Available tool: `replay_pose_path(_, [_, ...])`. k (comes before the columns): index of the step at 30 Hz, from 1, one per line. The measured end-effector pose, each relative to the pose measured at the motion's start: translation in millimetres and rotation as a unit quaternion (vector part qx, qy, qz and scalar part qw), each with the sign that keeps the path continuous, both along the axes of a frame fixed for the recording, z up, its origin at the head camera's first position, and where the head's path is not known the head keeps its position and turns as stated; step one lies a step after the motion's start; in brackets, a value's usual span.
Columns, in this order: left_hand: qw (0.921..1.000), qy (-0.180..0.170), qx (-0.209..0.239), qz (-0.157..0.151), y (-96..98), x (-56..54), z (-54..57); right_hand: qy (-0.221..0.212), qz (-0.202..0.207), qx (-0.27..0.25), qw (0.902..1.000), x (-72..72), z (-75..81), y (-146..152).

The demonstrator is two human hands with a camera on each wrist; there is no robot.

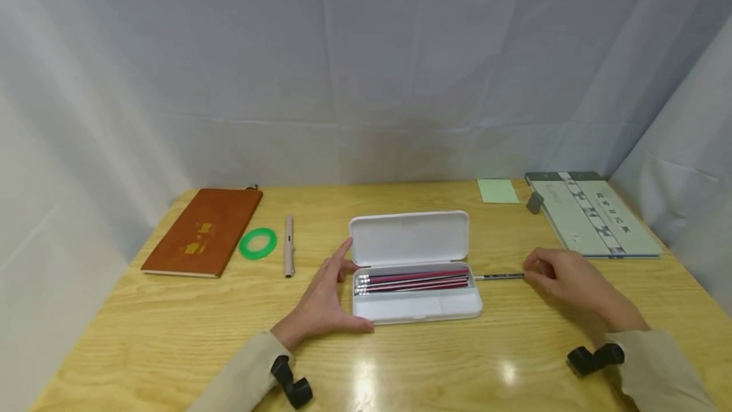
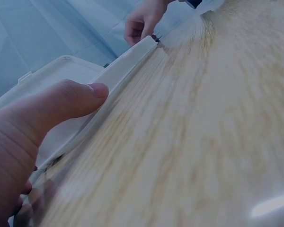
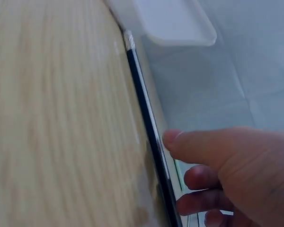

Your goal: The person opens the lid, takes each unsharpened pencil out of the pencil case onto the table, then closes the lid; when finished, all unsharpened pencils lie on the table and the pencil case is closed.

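Note:
A white pencil case lies on the wooden table with its lid raised at the back. Several dark and red pencils fill its rear compartment, silvery ends to the left; the front compartment shows bare white. My left hand grips the case's left end, thumb along the front edge, fingers at the back corner. A dark pencil with a silvery end lies to the right of the case, that end right by the case's wall. My right hand pinches its far end between thumb and curled fingers.
To the left are a brown notebook, a green tape ring and a pale capped pen. Green sticky notes, a small grey block and a pale green notebook lie at the back right. Light curtains surround the table.

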State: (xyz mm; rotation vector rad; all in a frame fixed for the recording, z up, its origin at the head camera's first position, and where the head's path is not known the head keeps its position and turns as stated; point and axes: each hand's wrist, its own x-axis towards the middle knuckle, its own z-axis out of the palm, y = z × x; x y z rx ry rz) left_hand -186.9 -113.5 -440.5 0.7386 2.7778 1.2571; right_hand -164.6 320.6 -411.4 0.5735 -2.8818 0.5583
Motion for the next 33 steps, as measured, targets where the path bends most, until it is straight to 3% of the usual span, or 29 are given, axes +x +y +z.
replay_pose_path(5, [0.9999, 0.000, -0.011, 0.007, -4.2, 0.9, -2.7, -0.034, 0.026, -0.022, 0.9989, -11.3, 6.0, -37])
replay_pose_path(12, [1.0000, 0.001, -0.003, 0.000, -2.5, 2.5, -3.9, -0.078, 0.127, -0.036, 0.9881, -24.2, 11.7, -101])
replay_pose_path(16, [1.0000, 0.001, 0.002, -0.006, 1.1, 2.8, -2.5, -0.078, 0.159, -0.016, 0.9841, -28.3, 9.2, -126])
replay_pose_path(24, [1.0000, -0.006, -0.006, -0.001, 1.7, 1.0, -1.8, -0.055, 0.156, 0.002, 0.9863, -30.9, 6.6, -144])
replay_pose_path(33, [0.9999, -0.007, -0.011, 0.000, 1.7, -0.1, -1.8, -0.050, 0.160, 0.036, 0.9852, -32.4, 6.4, -145])
